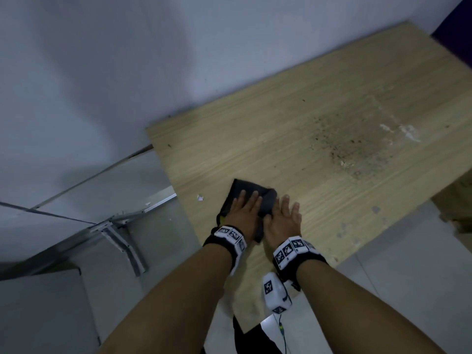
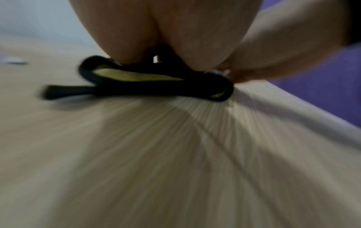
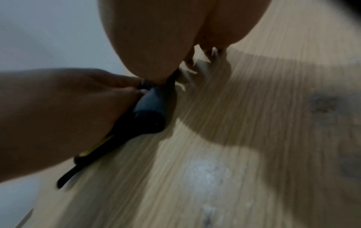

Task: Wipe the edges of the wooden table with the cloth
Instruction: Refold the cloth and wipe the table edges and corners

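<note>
Pale wood-grain worktop (image 1: 293, 139) against a grey wall (image 1: 102, 60), as I see it from the head view. Dark cloth (image 1: 245, 198), folded, lies on the worktop near its left edge. My left hand (image 1: 244, 213) presses flat on the cloth, fingers straight. My right hand (image 1: 282, 221) lies flat just beside the cloth, thumb touching it, gripping nothing. Dirt specks (image 1: 357, 146) lie well right of the cloth.

Left hand (image 1: 244, 213) flat, fingers straight, right hand (image 1: 282, 221) alongside — seemingly flat too
</note>
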